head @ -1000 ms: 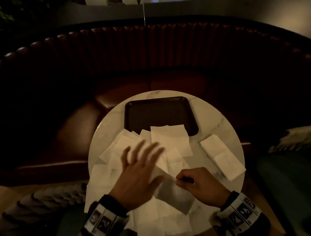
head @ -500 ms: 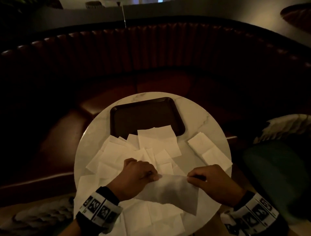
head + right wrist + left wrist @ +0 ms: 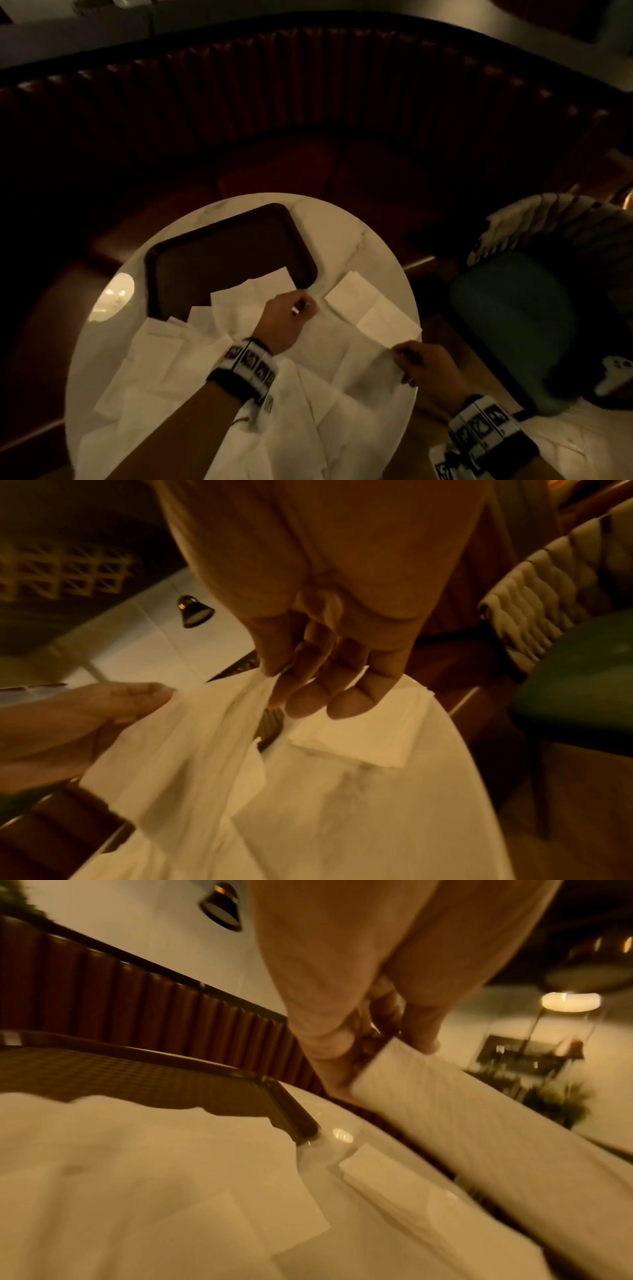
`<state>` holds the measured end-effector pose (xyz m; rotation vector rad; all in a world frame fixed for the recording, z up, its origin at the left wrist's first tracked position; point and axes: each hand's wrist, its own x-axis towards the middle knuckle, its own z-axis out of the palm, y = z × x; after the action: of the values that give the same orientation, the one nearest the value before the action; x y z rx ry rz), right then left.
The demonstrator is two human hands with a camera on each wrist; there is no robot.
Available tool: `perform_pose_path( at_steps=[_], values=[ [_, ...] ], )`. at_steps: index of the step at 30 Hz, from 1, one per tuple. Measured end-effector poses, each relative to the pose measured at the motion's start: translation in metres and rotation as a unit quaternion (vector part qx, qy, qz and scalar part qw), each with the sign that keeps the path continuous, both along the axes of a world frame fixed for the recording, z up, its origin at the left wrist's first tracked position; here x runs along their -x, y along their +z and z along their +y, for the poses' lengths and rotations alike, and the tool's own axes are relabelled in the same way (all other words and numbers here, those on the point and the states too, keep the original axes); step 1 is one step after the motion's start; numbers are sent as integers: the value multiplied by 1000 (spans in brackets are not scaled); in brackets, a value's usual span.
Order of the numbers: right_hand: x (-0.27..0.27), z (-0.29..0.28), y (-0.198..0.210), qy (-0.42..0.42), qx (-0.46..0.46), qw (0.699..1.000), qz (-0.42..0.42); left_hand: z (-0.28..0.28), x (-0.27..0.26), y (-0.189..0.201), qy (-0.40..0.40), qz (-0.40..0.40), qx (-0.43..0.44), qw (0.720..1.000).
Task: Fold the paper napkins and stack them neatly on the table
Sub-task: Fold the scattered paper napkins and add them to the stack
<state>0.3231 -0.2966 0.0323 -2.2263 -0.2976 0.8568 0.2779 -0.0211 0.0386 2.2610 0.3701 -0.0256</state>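
Two hands stretch one paper napkin (image 3: 346, 342) above the round worktop (image 3: 373, 260) at lower centre of the head view; the left hand (image 3: 286, 317) pinches its far corner, the right hand (image 3: 423, 365) pinches the near corner at lower right; loose napkins (image 3: 171, 377) cover the lower left; folded napkins (image 3: 371, 308) lie right of centre, beside the dark tray (image 3: 222, 260).
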Motion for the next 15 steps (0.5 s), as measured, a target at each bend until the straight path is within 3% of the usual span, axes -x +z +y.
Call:
perform_pose_path(
  at_steps=[7,11,15],
  values=[
    [-69,0,-48,-136,35,990,25,-21,-132,-50,-14,63,-18,998],
    [-91,1,-67,-159,79,984,18,-23,-168,-83,-42,101,-75,991],
    [-94,1,-82,-123,138,983,13,-28,-180,-104,-60,123,-103,985]
  ],
)
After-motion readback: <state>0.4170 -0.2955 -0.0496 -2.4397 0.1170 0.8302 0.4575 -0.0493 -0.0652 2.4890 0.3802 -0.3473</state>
